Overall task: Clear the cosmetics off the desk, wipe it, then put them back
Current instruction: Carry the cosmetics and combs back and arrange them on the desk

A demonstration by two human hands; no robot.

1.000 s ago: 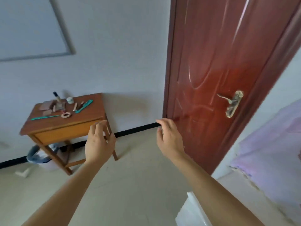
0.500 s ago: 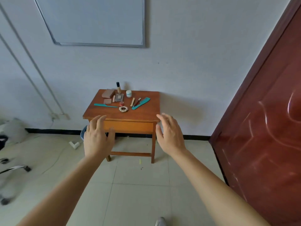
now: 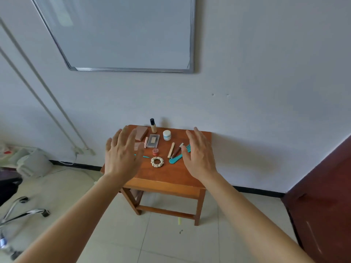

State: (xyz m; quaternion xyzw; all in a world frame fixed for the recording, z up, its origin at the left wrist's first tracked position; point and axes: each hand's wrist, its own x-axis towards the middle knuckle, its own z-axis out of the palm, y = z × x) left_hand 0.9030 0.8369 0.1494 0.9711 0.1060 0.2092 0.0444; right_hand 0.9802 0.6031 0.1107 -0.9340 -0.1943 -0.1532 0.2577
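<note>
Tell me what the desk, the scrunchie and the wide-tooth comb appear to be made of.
Desk: wood, orange-brown with a smooth, slightly glossy finish; faint grain shows. Scrunchie: cream fabric, matte, gathered into ruffles. Wide-tooth comb: probably plastic, uniform teal, smooth moulded shape, partly hidden by the right hand.

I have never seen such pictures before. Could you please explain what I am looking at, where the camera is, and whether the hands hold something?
There is no machine here. A camera worn on a person's head looks forward and down, so you see their own two bare arms. The left hand and the right hand are open with spread fingers and hold nothing. Beyond them a small wooden desk stands against the wall, under a whiteboard. On the desk lie cosmetics: a bottle standing upright, a white jar, a flat palette, a cream hair tie, a teal comb and some smaller sticks. Nothing is cleared yet.
</note>
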